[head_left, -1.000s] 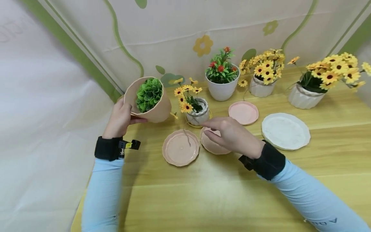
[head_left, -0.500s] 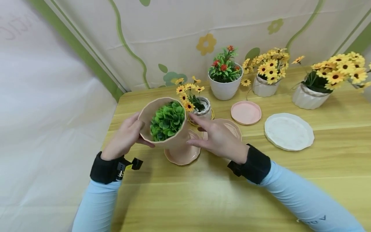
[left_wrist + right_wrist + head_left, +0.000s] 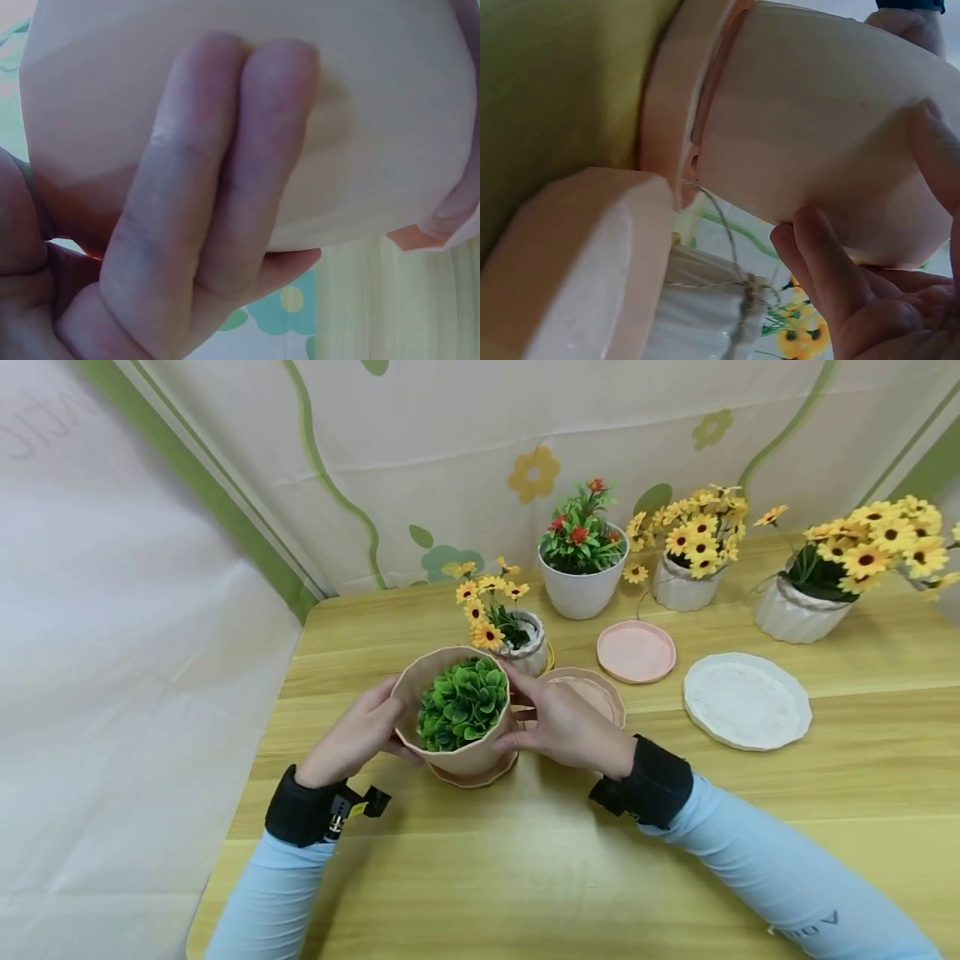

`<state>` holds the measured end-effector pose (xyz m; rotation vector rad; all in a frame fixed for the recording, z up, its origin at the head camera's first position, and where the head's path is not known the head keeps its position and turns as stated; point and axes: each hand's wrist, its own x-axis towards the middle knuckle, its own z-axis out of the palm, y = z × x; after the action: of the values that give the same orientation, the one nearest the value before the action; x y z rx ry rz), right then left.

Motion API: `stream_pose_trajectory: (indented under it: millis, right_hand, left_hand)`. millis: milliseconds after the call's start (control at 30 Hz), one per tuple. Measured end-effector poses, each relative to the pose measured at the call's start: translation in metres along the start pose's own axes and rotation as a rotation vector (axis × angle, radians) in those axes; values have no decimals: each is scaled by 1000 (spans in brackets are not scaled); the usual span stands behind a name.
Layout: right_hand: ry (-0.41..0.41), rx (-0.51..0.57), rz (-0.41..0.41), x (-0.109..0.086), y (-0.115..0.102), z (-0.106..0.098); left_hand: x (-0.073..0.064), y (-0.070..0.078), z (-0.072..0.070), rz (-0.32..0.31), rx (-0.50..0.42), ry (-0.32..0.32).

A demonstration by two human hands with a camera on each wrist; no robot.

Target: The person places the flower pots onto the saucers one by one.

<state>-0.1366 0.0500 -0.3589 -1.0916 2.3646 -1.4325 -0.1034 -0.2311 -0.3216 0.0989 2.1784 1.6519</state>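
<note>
A peach flowerpot with a round leafy green plant inside stands in a peach saucer, its base seated within the rim in the right wrist view. My left hand holds the pot's left side, thumb at the rim. Two left fingers lie along the pot wall in the left wrist view. My right hand grips the opposite side, with thumb and fingers spread round the wall. Beside the right hand lies a second peach saucer, partly covered by that hand.
Behind the pot stands a small white pot of yellow flowers. A white pot with red flowers and two yellow-flowered pots line the back. A pink saucer and a white saucer lie to the right.
The flowerpot has moved right, towards me and down onto the peach saucer, turning more upright. My right hand has come from above the second saucer to the pot's right side.
</note>
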Motion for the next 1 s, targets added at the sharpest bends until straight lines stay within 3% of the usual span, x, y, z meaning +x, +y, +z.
stream_pose_trajectory:
  millis: [133,533,800,1000]
  right_hand:
    - [-5,-32,30,0,5,2]
    - [-12,-120,13,-1,7,0]
    - [-40,-82,-17,-3,-1,0]
    - [-35,-101,-9,-4,-1,1]
  left_hand:
    - [2,-3,1,-9,12,-3]
    - [4,-7,1,-22,0,-33]
    - [-3,-7,-5,-24,46,-19]
    - [0,-9,-6,-31,73,-14]
